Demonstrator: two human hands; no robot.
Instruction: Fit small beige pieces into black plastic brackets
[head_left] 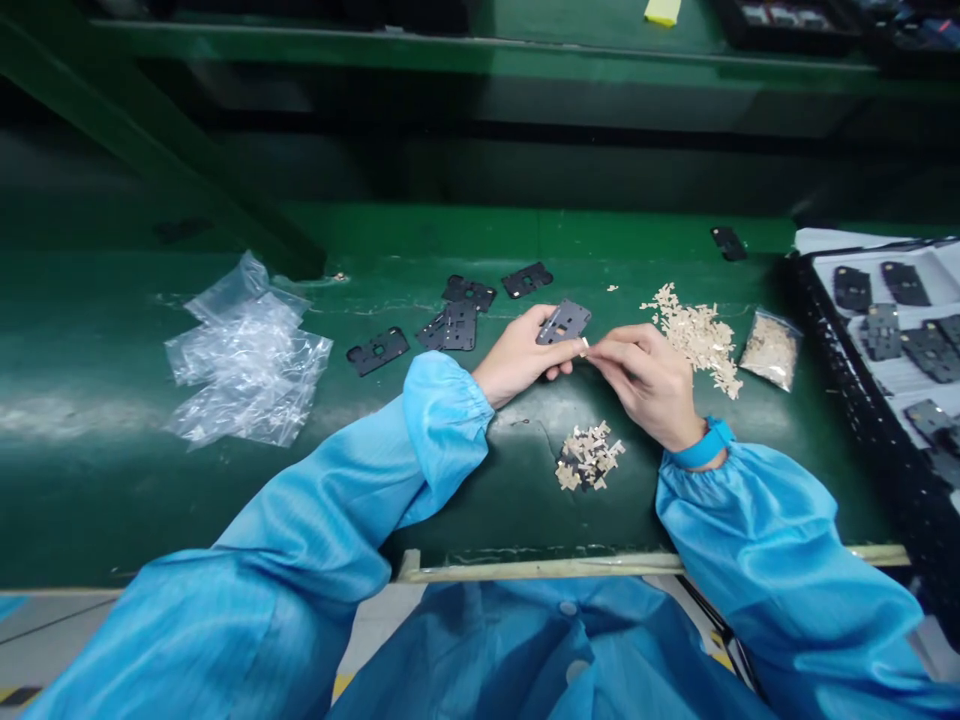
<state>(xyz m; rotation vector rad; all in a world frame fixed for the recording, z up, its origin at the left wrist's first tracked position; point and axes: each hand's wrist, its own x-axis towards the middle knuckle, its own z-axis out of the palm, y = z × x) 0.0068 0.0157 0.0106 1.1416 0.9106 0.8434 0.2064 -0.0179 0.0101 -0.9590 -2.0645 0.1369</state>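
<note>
My left hand point(521, 355) is closed around a flat black plastic part point(565, 322) with small cutouts, held above the green bench. Just to the right, my right hand point(645, 378) pinches a small pale piece point(584, 346) at the lower right edge of the black part. Nearer my body lies a small pile of beige and metallic pieces point(589, 457). A larger heap of beige pieces point(694, 335) spreads beyond my right hand. Several similar black plastic parts point(457, 326) lie left of and behind my left hand, some overlapping.
Clear plastic bags point(251, 360) are heaped at the left. A filled zip bag point(771, 350) lies right of the beige heap. At the far right stands a black tray point(840, 350) with white lining and several black parts. A green shelf point(525, 60) spans the back.
</note>
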